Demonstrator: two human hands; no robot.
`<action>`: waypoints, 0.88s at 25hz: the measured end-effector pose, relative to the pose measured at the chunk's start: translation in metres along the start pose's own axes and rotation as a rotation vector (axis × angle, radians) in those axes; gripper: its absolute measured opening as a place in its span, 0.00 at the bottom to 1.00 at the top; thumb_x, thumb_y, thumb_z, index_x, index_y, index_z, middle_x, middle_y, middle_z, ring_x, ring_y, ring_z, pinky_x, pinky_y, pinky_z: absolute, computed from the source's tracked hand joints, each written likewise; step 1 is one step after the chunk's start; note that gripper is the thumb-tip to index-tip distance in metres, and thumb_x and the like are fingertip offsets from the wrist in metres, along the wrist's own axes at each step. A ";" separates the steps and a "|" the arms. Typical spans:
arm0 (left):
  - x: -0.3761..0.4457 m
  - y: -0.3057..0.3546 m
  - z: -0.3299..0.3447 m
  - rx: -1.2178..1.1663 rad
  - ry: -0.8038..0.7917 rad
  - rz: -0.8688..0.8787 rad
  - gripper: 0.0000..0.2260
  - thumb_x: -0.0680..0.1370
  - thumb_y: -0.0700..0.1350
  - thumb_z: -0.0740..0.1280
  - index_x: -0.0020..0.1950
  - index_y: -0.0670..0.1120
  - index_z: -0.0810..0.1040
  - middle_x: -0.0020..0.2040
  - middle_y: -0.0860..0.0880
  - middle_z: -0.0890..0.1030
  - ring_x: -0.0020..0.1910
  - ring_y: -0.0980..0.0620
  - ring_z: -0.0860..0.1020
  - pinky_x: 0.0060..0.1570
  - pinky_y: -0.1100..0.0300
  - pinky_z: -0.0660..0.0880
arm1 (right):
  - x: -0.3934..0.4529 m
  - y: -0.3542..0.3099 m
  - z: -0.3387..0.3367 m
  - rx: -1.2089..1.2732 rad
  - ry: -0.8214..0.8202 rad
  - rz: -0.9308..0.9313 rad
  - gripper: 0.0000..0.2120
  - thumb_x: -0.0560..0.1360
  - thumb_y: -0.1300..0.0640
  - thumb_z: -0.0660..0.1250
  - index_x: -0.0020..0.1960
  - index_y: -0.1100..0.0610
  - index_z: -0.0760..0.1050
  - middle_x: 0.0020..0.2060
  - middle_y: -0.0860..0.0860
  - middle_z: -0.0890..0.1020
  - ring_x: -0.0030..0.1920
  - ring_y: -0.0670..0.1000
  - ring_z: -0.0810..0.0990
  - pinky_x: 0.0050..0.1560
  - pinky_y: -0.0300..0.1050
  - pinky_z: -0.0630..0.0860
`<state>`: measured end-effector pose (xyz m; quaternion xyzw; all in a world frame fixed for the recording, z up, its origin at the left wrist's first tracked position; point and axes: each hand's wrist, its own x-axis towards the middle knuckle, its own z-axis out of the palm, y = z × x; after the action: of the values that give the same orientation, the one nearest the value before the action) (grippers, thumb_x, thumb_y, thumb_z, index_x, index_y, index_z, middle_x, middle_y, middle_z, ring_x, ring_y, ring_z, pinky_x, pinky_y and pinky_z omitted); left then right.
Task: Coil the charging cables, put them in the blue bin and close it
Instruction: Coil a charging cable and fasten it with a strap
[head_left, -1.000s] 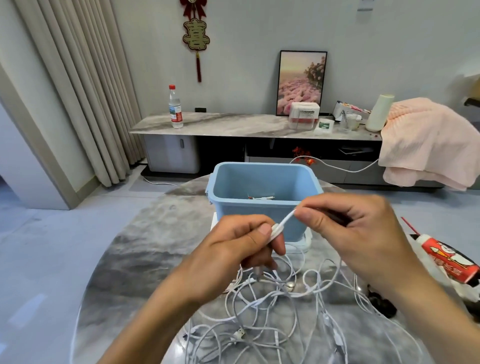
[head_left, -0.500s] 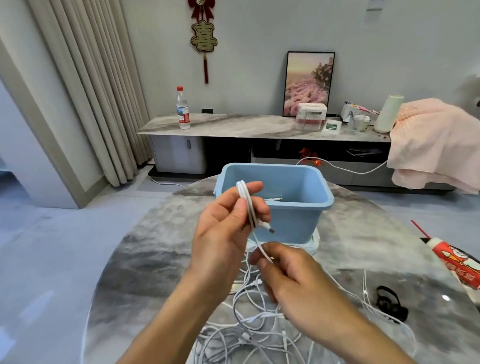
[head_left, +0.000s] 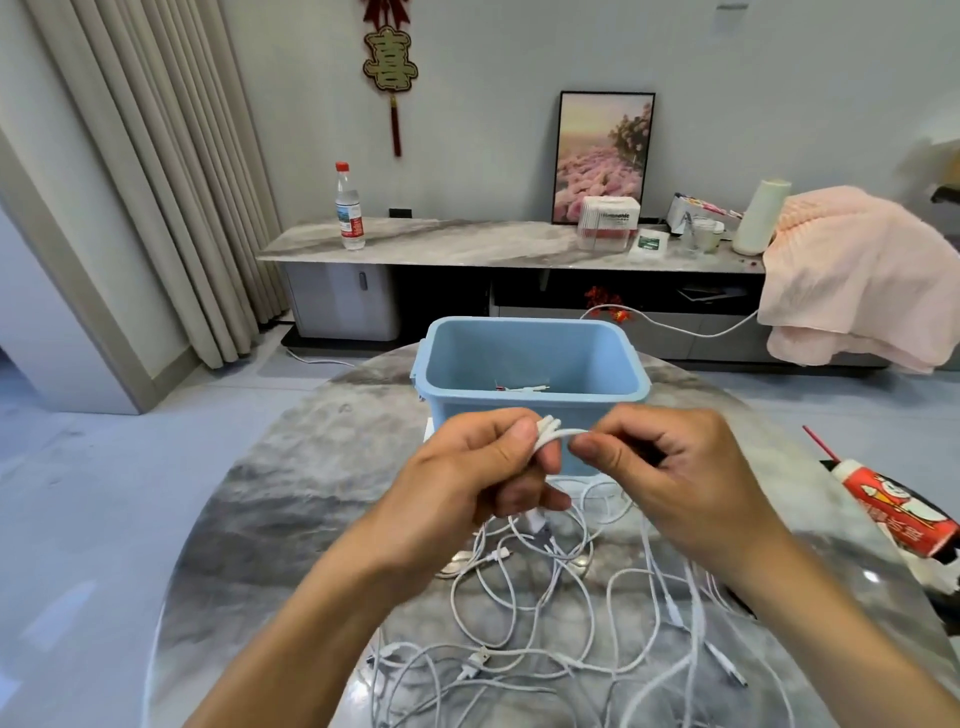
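Fingers of the left hand (head_left: 483, 467) curl tight around a small white cable bundle (head_left: 545, 434) in the middle of the frame, and the right hand (head_left: 670, 478) pinches its loose strand. That strand runs down toward the tangled cables (head_left: 545, 613) lower down, so it could snag and pull the loops apart. Behind, the blue bin (head_left: 530, 364) stands open with one small cable end (head_left: 524, 388) inside.
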<state>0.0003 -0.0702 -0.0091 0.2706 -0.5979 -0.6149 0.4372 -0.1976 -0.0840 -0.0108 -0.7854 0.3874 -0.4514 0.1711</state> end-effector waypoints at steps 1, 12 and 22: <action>0.000 -0.001 0.003 -0.113 -0.001 -0.019 0.12 0.79 0.45 0.58 0.40 0.44 0.76 0.28 0.50 0.62 0.29 0.52 0.61 0.46 0.56 0.76 | -0.001 0.007 0.005 0.017 -0.026 0.003 0.24 0.75 0.34 0.63 0.35 0.54 0.76 0.23 0.49 0.69 0.25 0.47 0.64 0.26 0.40 0.61; 0.000 0.011 -0.021 -0.484 0.277 0.037 0.10 0.78 0.42 0.57 0.38 0.44 0.72 0.28 0.52 0.61 0.26 0.54 0.59 0.44 0.57 0.79 | -0.009 0.035 -0.001 0.394 0.042 0.459 0.29 0.76 0.34 0.57 0.37 0.60 0.76 0.27 0.48 0.73 0.29 0.45 0.69 0.30 0.36 0.65; -0.020 0.025 -0.125 -1.082 0.635 0.441 0.10 0.76 0.36 0.58 0.35 0.42 0.72 0.28 0.50 0.67 0.24 0.52 0.65 0.52 0.57 0.71 | -0.031 0.100 -0.049 -0.388 0.357 0.781 0.33 0.80 0.39 0.56 0.26 0.62 0.64 0.24 0.57 0.71 0.31 0.58 0.71 0.34 0.51 0.66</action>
<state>0.1218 -0.1131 -0.0063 0.0523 -0.0882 -0.6149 0.7819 -0.2935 -0.1202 -0.0641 -0.5086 0.7544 -0.4005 0.1091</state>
